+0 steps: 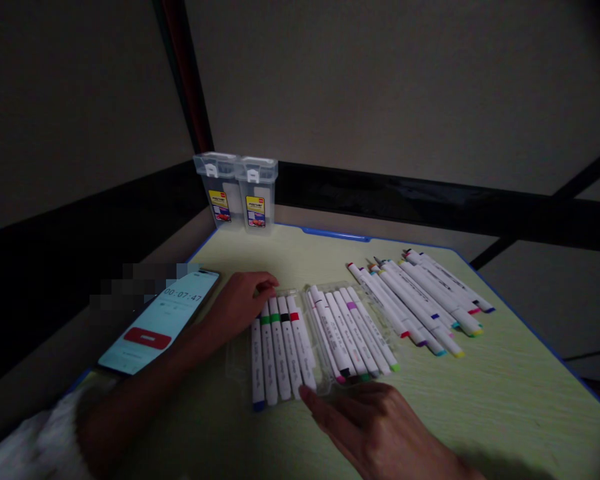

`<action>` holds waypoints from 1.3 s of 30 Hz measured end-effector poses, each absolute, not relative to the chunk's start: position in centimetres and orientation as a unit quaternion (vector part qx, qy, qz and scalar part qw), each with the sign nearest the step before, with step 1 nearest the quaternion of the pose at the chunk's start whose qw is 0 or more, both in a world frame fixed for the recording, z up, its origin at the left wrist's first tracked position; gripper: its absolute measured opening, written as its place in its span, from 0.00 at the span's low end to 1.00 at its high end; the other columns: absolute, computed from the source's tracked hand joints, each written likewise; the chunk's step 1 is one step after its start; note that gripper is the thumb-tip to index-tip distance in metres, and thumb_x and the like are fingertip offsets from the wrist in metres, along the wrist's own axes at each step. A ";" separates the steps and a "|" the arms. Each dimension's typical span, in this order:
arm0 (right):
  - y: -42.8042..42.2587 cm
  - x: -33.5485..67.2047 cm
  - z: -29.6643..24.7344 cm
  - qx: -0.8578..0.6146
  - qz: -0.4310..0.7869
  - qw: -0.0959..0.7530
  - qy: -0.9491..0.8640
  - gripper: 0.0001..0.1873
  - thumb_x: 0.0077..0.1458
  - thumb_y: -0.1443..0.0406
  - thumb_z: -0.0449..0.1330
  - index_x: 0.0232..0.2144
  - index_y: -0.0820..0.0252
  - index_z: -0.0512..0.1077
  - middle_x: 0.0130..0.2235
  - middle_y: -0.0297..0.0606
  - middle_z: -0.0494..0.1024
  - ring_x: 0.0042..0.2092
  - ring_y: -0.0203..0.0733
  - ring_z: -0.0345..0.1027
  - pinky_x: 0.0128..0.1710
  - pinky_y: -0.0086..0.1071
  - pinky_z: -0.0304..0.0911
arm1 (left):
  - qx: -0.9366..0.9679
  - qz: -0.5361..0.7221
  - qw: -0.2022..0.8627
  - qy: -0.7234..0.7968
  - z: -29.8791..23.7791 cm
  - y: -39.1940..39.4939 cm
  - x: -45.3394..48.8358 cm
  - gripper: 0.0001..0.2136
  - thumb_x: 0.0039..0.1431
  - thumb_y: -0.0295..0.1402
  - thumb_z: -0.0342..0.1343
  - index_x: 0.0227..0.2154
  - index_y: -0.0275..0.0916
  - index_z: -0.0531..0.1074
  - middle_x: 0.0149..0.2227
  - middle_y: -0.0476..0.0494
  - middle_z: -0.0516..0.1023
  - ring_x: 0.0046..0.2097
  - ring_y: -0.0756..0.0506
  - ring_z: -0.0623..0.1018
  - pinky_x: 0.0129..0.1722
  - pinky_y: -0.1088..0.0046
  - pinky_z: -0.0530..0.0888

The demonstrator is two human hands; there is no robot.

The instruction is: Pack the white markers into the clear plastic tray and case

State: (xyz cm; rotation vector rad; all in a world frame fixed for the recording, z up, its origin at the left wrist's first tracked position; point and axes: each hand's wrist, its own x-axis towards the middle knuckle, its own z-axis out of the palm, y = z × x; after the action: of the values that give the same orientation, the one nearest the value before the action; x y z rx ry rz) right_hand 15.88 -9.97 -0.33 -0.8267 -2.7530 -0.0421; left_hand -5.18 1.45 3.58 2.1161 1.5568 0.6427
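A row of white markers with green, black and red bands lies side by side at the middle of the table, on a clear plastic case. My left hand rests at the far ends of these markers, fingers bent and a gap between thumb and forefinger. At the near end, my right hand has its forefinger stretched out against the end of the rightmost marker; its other fingers are curled. A second group of white markers lies in the case's right part.
Farther right, a loose pile of white markers with coloured ends lies on the table. Two clear lidded boxes stand at the back left. A phone showing a timer lies beside my left forearm. Walls close off the back and left.
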 end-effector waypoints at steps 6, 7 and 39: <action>-9.8 15.9 -0.1 -0.281 -0.018 0.110 -0.953 0.25 0.51 0.77 0.46 0.52 0.69 0.61 0.25 0.35 0.75 0.22 0.37 0.67 0.22 0.34 0.55 | 0.760 0.242 0.237 0.555 3.2 1.7 -5.5 0.09 0.52 0.26 0.47 0.29 0.36 0.73 0.28 0.47 0.78 0.30 0.47 0.76 0.32 0.73 0.70; -9.8 15.9 -0.1 -0.282 -0.018 0.105 -0.954 0.25 0.50 0.78 0.46 0.52 0.69 0.61 0.25 0.36 0.75 0.23 0.37 0.67 0.23 0.33 0.55 | 0.760 0.245 0.237 0.554 3.1 1.7 -5.5 0.09 0.52 0.26 0.46 0.29 0.36 0.73 0.28 0.48 0.78 0.30 0.47 0.76 0.32 0.74 0.70; -10.4 16.1 1.3 -0.236 -0.052 0.188 -0.952 0.18 0.57 0.76 0.43 0.47 0.65 0.65 0.20 0.31 0.73 0.20 0.36 0.65 0.22 0.33 0.61 | 0.781 0.290 0.250 0.493 1.9 1.3 -4.3 0.09 0.55 0.27 0.47 0.33 0.33 0.72 0.34 0.44 0.77 0.35 0.48 0.75 0.37 0.74 0.69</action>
State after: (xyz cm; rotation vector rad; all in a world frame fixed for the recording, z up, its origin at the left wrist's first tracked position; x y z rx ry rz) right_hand 16.07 -10.42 1.30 -0.6627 -2.6788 -0.1469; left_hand -4.34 1.28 1.88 2.1262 1.3425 0.7909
